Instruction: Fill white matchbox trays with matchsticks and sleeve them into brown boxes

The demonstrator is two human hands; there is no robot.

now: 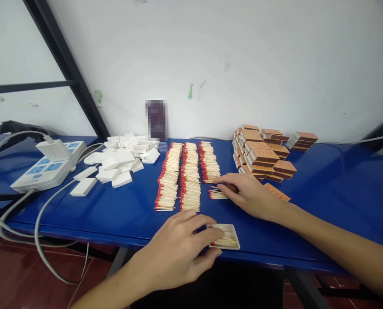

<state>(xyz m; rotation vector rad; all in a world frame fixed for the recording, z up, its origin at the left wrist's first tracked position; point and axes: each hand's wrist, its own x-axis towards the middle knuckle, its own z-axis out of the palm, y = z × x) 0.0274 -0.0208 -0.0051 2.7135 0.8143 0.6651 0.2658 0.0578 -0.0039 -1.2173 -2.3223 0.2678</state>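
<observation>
My left hand (pixel 188 249) grips a small white matchbox tray (pixel 237 240) at the table's front edge, its thumb and fingers around the left end. Matches (pixel 228 241) lie in the tray, partly under the index finger. My right hand (pixel 243 193) rests over a small loose bunch of matches (pixel 217 194), thumb and index finger slightly apart at the lower end of the right row of matches (pixel 209 161). Its other fingers are curled and partly hidden. Two longer rows of red-tipped matches, the middle row (pixel 190 176) and the left row (pixel 169 176), lie alongside.
White empty trays (pixel 120 159) are heaped at the left. Orange-brown matchbox sleeves (pixel 260 154) are stacked at the right, and one sleeve (pixel 277 192) lies flat by my right forearm. A power strip (pixel 50 165) with looping cables occupies the blue table's (pixel 114 214) left end.
</observation>
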